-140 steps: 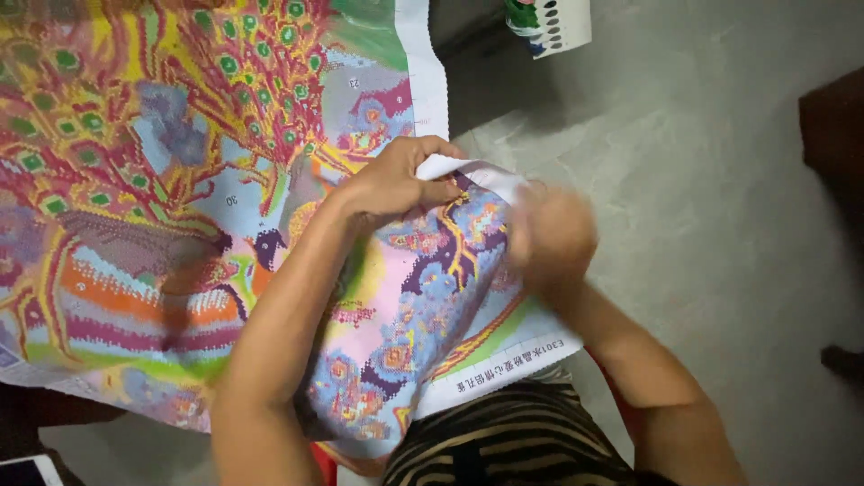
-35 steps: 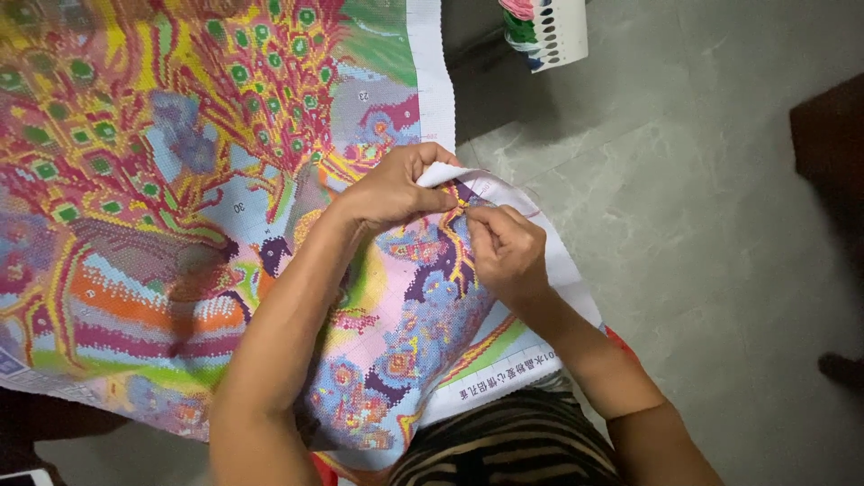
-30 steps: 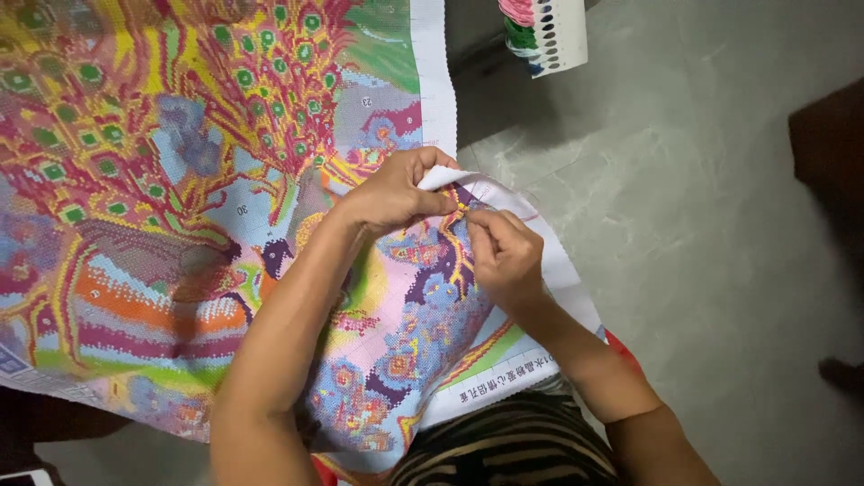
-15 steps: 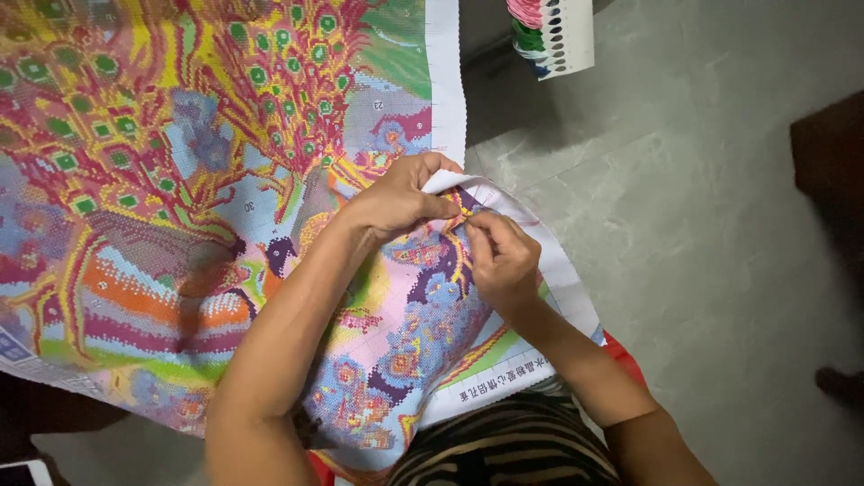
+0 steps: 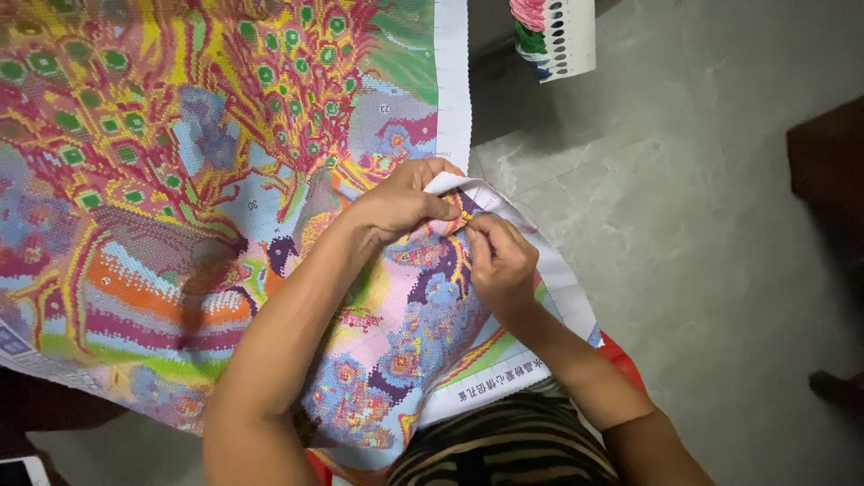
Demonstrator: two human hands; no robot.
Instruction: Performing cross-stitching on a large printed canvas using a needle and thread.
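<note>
Two hands are working close together on a big colourful cloth, which is lying spread over the person's lap and reaching far to the person's left side. The left hand is gripping a folded part of the cloth near its white border; its fingers are curled shut over the fold, the thumb pressing on top. The right hand is sitting just beside it, almost touching. Its fingers are bent tight, with thumb and first finger pinched together at the fold. I cannot tell what small thing it is pinching, because it is too small to see.

The cloth is showing a pattern of many small coloured squares, with green-eyed feathers, pink, orange and blue areas. Its lower white edge is hanging near a striped garment at the bottom. A white card with wound threads is lying on the grey floor, well apart from the hands, beyond the top corner of the cloth.
</note>
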